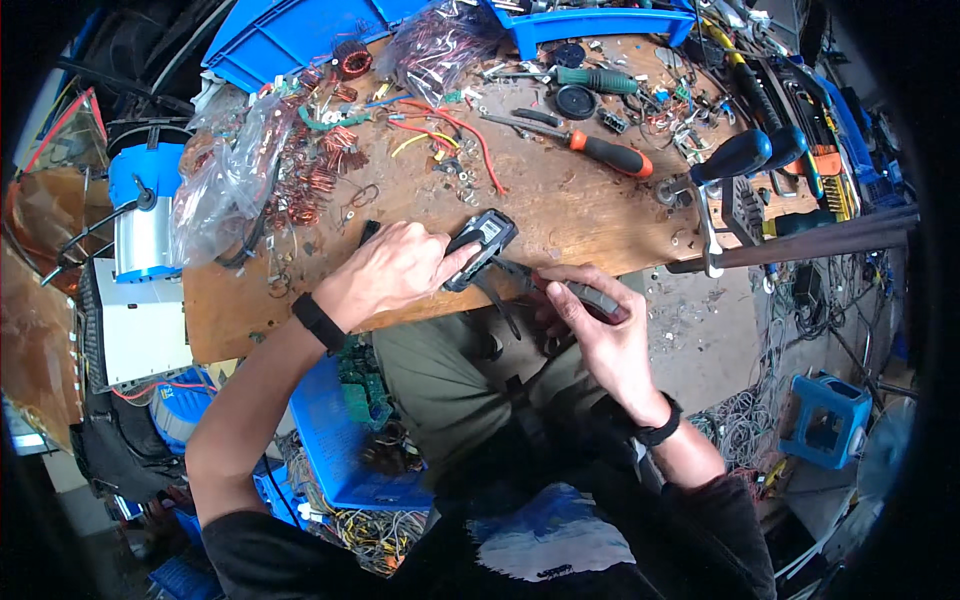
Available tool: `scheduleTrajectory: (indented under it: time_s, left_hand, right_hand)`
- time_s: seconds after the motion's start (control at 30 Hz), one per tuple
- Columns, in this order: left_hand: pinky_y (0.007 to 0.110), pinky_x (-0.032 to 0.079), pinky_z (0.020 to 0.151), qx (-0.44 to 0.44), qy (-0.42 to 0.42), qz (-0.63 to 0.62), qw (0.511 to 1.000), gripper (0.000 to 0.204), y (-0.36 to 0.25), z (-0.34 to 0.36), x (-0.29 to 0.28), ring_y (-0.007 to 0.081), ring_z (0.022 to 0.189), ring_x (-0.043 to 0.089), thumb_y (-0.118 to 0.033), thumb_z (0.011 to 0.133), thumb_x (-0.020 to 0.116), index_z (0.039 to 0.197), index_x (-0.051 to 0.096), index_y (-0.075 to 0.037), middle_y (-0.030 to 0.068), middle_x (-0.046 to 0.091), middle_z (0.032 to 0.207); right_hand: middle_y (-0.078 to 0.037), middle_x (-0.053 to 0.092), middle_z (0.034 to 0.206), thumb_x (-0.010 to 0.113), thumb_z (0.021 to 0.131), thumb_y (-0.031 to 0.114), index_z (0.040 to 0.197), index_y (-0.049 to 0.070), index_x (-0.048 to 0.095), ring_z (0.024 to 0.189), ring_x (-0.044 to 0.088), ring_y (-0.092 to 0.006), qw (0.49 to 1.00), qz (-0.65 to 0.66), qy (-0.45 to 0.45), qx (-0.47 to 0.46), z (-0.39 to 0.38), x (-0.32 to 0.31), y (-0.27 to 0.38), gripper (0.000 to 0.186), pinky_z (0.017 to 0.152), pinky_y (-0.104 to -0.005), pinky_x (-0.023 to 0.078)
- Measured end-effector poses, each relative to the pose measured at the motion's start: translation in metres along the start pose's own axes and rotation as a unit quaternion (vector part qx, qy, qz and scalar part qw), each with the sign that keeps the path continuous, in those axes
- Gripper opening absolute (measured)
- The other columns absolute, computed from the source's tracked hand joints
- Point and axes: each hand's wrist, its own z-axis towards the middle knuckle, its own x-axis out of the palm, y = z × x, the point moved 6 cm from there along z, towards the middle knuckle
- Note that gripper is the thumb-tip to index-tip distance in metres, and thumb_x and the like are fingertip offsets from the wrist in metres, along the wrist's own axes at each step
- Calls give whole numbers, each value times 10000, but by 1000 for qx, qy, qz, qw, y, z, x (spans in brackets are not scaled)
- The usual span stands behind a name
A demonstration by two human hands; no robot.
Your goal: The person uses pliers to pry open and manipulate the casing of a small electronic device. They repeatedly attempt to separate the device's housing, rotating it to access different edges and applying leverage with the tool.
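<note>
Worn plywood workbench top (560,215), scuffed and stained, front edge bowed by the lens. Left hand (395,268) lies knuckles-up at the bench's near edge, fingers curled over a small black plastic device with a grey face panel (481,246), pinning it against the wood; device is boxy with rounded corners, tilted, partly overhanging the edge. Right hand (600,335) sits just beside it, below the bench edge and over the lap, fist wrapped round grey-and-red-handled pliers (560,290); the thin metal nose points at the device's lower side, contact point too small to tell. Dark strap-like strips (500,305) hang from under the device. Black wristbands on both wrists. Farther back on the bench: an orange-and-black-handled screwdriver (585,145) with a long steel shaft, a green ribbed-handle tool (595,80), loose red wire (470,135) in a loop, scattered copper wire coils (315,175) beside a crumpled clear plastic bag (225,175). Blue plastic bins (290,35) along the far edge. Below the bench, left of the knee, a blue plastic crate (340,440) holding green circuit boards.
</note>
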Motion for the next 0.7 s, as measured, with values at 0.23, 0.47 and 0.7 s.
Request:
scheduleTrajectory:
  time_s: [0.23, 0.47, 0.7]
  left_hand:
    - [457, 516, 701, 110, -63, 60, 990, 454, 13, -13, 12, 315, 810, 643, -153, 975, 551, 1426, 583, -114, 135, 602, 756]
    - [470, 532, 623, 107, -134, 52, 984, 399, 5, -20, -3, 332, 693, 657, -141, 945, 571, 1335, 633, -86, 128, 589, 736]
    - [421, 584, 614, -48, 112, -186, 975, 331, -8, -14, -27, 296, 666, 729, -252, 971, 573, 1025, 698, 50, 169, 678, 697]
  right_hand:
    - [-143, 719, 892, 706, 958, 216, 993, 8, 749, 746, 692, -211, 955, -283, 53, -63, 32, 28, 70, 216, 656, -326, 515]
    - [-218, 720, 780, 706, 945, 262, 994, -25, 762, 693, 716, -298, 915, -380, 91, -98, 63, 43, 102, 297, 683, -395, 551]
    - [-225, 724, 769, 731, 907, 248, 933, -40, 770, 691, 733, -328, 888, -420, 124, -138, 53, 50, 123, 292, 678, -394, 568]
